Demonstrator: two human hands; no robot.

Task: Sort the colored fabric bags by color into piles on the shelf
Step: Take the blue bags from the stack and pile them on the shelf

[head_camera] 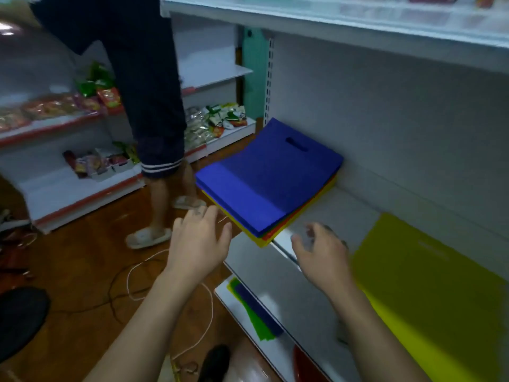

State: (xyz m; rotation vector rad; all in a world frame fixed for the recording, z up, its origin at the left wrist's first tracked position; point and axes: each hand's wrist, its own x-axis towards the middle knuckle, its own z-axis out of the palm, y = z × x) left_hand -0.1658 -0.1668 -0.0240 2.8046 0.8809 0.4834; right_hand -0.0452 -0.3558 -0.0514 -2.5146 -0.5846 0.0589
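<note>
Blue bag (271, 172) tops stack | left hand (197, 244) – fingers apart | right hand (322, 255) – fingers loosely curled, empty

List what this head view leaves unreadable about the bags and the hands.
- Mixed stack: the blue bag on top hides the bags below; only yellow, red and green edges show.
- Yellow bag: cut off by the right edge.
- Lower-shelf bags: mostly hidden under the shelf.
- Right hand: fingertips blurred.
</note>
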